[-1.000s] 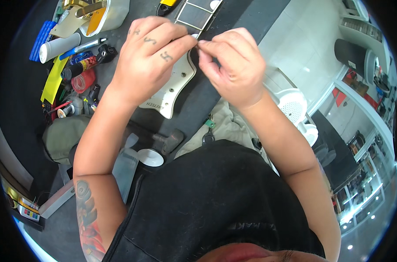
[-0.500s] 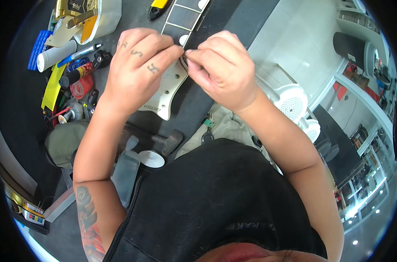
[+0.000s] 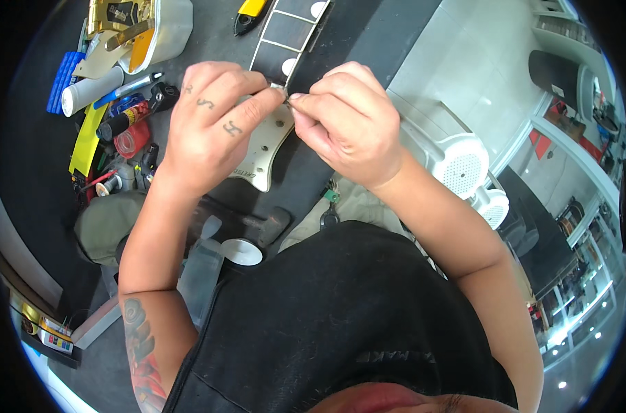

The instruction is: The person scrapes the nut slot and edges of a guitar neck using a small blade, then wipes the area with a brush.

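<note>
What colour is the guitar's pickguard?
Cream-white pickguard, seen best in the head view.

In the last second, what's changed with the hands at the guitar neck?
Little changed: both hands slid slightly left in the picture, the left hand and right hand keeping their fingertips pinched together where the guitar neck meets the cream pickguard. The tools stayed put.

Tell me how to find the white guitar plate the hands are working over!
Find the dark workbench, then the dark guitar neck with white dots running in from the top edge. Where it ends, under the left hand and right hand, lies the plate. It is the only flat, cream-white, curvy piece with screw holes; the nearby tools are colourful.
</note>
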A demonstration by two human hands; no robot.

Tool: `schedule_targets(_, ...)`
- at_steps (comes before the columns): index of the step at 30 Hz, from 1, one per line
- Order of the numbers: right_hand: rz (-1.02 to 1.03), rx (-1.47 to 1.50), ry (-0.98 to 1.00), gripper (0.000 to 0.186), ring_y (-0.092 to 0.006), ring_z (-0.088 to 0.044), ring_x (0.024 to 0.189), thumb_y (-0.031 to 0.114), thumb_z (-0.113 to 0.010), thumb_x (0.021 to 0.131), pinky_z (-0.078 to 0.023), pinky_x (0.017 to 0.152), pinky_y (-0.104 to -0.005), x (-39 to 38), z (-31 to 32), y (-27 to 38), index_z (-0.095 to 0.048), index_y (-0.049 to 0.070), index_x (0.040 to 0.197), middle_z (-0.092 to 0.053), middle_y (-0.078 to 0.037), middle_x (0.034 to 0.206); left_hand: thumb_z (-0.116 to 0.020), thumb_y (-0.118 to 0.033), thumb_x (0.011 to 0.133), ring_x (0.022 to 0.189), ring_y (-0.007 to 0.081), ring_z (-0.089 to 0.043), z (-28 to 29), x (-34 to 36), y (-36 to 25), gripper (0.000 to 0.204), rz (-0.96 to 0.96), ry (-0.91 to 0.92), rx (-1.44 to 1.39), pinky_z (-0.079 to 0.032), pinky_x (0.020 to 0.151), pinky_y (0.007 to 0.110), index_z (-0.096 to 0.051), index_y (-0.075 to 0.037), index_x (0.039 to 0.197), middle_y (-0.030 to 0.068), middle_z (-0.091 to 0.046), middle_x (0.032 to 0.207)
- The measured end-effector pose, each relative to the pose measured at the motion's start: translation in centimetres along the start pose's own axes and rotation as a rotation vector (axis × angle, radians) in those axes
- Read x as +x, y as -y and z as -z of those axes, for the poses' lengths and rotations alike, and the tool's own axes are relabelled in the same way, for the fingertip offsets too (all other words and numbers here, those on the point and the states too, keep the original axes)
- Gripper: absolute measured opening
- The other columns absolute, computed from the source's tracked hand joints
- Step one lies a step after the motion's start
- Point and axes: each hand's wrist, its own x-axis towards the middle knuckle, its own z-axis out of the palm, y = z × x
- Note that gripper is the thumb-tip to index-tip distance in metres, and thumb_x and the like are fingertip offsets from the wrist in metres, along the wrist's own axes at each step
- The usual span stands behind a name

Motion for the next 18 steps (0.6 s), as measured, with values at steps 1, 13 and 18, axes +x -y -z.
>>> schedule_targets(1, -0.001, 0.008, 0.001, 0.029, -0.028, -0.067, 0.083, 0.0, -0.092, 0.07, -0.054, 0.074, -0.0407, 0.3, -0.1, 0.2, -0.079, 0.005, 0.096, -0.069, -0.005, 0.09, -0.081, 0.01, 0.068, 0.098, 0.0332, -0.07, 0.2, -0.1, 0.2, 0.045, 0.006, 0.004, 0.004, -0.059, 0.088, 0.044, -0.084, -0.003, 0.111, 0.0096, -0.076, 0.107)
schedule_targets(13, -0.394, 0.036, -0.034, 0.013, -0.0193, -0.071, 0.09, -0.002, -0.08, 0.096, -0.058, 0.083, -0.0336, 2.0, 1.6, -1.9, -0.079, 0.0, 0.109, -0.074, -0.008, 0.103, -0.075, 0.01, 0.1, 0.102, 0.0228, -0.072, 1.6, -0.1, 2.7, 0.019, 0.354, -0.205, 0.007, -0.057, 0.091, 0.032, -0.08, 0.0, 0.116, 0.0102, -0.076, 0.113)
schedule_targets(18, -0.156, -0.097, 0.007, 0.016, -0.0208, -0.069, 0.097, -0.002, -0.081, 0.097, -0.056, 0.091, -0.0336, 3.4, 1.5, -3.1, -0.08, -0.002, 0.113, -0.075, -0.012, 0.111, -0.074, 0.009, 0.093, 0.098, 0.0329, -0.073, 0.7, 0.5, 3.1, 0.031, 0.288, -0.196, 0.015, -0.058, 0.087, 0.04, -0.077, -0.001, 0.122, 0.0139, -0.075, 0.107)
